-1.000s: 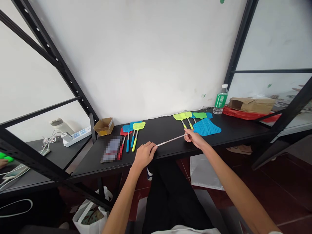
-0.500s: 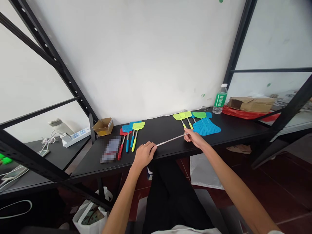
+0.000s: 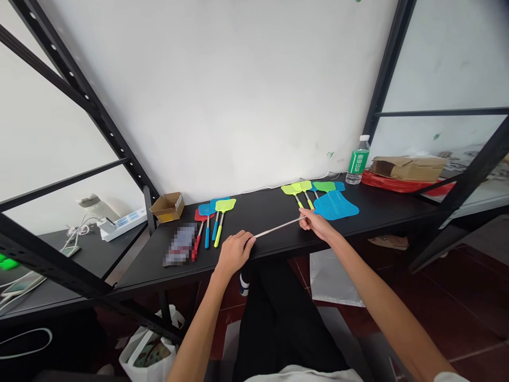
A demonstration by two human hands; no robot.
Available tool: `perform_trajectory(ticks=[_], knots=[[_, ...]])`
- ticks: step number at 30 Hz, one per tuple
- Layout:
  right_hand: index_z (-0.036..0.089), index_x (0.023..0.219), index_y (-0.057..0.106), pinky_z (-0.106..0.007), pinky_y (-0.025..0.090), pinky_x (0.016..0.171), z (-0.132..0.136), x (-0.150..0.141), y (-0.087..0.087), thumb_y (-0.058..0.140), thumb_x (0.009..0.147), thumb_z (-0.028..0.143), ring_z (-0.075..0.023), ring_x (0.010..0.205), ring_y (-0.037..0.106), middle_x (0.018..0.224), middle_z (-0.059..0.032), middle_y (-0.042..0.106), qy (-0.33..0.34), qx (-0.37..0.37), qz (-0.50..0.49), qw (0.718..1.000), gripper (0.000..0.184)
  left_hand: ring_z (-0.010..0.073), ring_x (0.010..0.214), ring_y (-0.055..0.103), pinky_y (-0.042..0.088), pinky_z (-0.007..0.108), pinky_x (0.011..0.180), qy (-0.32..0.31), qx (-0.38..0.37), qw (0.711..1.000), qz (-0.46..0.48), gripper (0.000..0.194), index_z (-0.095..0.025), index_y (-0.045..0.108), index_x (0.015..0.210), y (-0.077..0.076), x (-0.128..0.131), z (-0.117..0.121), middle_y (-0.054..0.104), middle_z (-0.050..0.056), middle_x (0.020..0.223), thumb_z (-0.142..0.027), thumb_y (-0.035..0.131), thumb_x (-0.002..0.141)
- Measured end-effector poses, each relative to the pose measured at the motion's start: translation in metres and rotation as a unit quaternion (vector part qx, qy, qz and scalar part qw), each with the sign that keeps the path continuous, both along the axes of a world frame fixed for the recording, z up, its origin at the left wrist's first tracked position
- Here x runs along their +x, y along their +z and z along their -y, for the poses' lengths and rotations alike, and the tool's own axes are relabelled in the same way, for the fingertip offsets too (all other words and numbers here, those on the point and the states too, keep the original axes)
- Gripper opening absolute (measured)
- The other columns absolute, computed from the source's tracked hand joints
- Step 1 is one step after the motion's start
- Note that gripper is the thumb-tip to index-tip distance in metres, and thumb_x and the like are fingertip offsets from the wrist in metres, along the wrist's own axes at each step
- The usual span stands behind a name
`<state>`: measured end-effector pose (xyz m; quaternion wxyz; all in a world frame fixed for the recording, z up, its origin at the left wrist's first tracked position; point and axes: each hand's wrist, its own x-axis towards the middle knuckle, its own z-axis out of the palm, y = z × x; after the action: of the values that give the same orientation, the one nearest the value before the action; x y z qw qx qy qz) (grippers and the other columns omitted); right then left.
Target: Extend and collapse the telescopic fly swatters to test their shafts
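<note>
A blue fly swatter [image 3: 336,206] with a long, thin metal rod lies across my two hands, just over the front of the black table [image 3: 262,204]. My left hand [image 3: 237,249] is closed round the handle end, which its fingers hide. Close to the blue head, my right hand [image 3: 314,223] pinches the rod. Left of my hands lies a group of short swatters: a red swatter [image 3: 199,239], blue ones, and a yellow-green swatter [image 3: 218,228]. Behind my right hand rests another group, with yellow-green swatters [image 3: 305,187], a green swatter [image 3: 325,186] and blue ones.
A small open cardboard box [image 3: 169,207] and a blurred-out flat item [image 3: 180,244] are at the left. At the right stand a water bottle [image 3: 358,162] and a carton [image 3: 409,167] on red plastic. Black metal shelf posts [image 3: 392,58] frame both sides. A power strip [image 3: 125,224] lies further left.
Both hands keep their hold on the blue fly swatter, with its rod at the same length. The whole view has shifted very slightly.
</note>
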<state>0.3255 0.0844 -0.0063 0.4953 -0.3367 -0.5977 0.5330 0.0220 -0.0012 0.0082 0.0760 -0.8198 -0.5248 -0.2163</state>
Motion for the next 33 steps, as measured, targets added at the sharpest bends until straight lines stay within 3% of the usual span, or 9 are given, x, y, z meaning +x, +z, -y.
perform_trajectory(ticks=[13,26,33], knots=[[0.021,0.048,0.047,-0.032,0.032,0.056,-0.0011,-0.0006,-0.0011,0.057,0.091,0.056,-0.0135,0.05,0.04,0.047,0.0004,0.042,-0.002,-0.005,-0.009,1.0,0.056,0.0178,0.076,0.062,0.041,0.03,0.07,0.0,0.001,1.0,-0.003,0.039,-0.024,0.063,0.097,0.0006,0.0003,-0.0002,0.066,0.003,0.092,-0.04,0.029,0.106],[0.021,0.049,0.05,-0.032,0.032,0.056,0.003,-0.0004,0.0041,0.054,0.092,0.056,-0.0138,0.05,0.04,0.046,0.0006,0.042,0.008,-0.012,-0.002,1.0,0.056,0.0194,0.081,0.064,0.041,0.031,0.072,-0.009,-0.01,1.0,0.022,0.033,-0.025,0.062,0.106,0.002,-0.0004,0.0014,0.07,0.003,0.103,-0.04,0.033,0.104],[0.019,0.056,0.055,-0.03,0.037,0.06,0.0026,0.0003,0.0036,0.054,0.093,0.056,-0.0125,0.052,0.047,0.055,-0.0007,0.054,0.037,0.012,0.058,0.998,0.053,0.0187,0.076,0.06,0.04,0.03,0.071,-0.018,-0.011,0.999,0.048,0.024,-0.025,0.059,0.101,0.0028,-0.0005,0.0037,0.07,0.0,0.098,-0.039,0.041,0.102]])
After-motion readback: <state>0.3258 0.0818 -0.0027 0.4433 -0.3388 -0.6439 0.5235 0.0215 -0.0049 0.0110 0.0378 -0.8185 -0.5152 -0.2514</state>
